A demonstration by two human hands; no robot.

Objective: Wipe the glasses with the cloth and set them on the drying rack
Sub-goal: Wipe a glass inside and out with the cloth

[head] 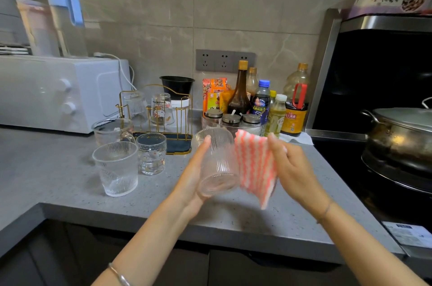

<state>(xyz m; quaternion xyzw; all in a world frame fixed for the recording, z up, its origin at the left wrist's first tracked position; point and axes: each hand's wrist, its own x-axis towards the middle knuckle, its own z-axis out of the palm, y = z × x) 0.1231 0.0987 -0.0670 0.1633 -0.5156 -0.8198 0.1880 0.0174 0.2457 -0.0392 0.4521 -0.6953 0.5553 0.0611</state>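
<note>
L bangle (119, 274); R thin band (326, 211)

A home kitchen is indicated by the grey speckled countertop (58, 180), white microwave oven (46, 93), gold wire drying rack (175, 146), sauce bottles (240, 96) and lidded steel pot (402, 136).

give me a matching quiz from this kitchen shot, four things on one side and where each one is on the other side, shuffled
Things:
1 left hand
2 pink striped cloth
3 blue-handled jug
4 black bowl

Places:
a on top of the white oven
b holding the ribbed glass
c held in the right hand
d on the white tub behind the drying rack

Pairs: 1-b, 2-c, 3-a, 4-d
</note>
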